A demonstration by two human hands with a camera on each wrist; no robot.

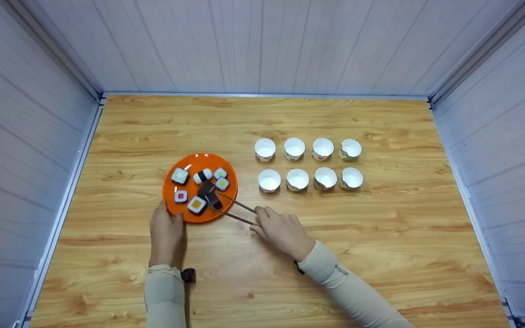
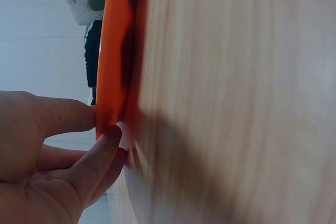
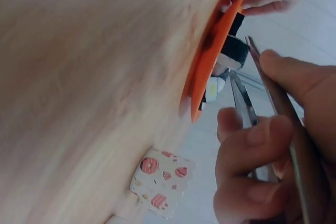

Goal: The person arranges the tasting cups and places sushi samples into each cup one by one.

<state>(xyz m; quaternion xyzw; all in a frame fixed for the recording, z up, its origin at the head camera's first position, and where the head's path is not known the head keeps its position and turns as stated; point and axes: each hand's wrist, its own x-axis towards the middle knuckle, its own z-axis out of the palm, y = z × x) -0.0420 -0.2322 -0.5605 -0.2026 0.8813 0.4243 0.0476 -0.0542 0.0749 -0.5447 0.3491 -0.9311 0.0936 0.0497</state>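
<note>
An orange plate [image 1: 198,218] carries several sushi pieces. My left hand [image 1: 167,230] pinches its near left rim between thumb and fingers; in the left wrist view, the fingers are at the plate's edge and underside. My right hand [image 1: 283,232] holds slim metal tongs [image 1: 239,219], thumb on one arm and fingers on the other. Their parted tips reach over the plate's right side, on either side of a dark-topped sushi piece [image 1: 213,200]. Close by lie an orange-centred roll [image 1: 197,205], a yellow-centred roll [image 1: 222,183] and a white piece with a black band [image 1: 203,176].
Right of the plate, white paper cups stand in two rows, among them a back-row cup [image 1: 265,149] and a front-row cup [image 1: 269,181]. Pale panel walls [image 1: 262,50] enclose the wooden table [image 1: 262,291] at the back and sides.
</note>
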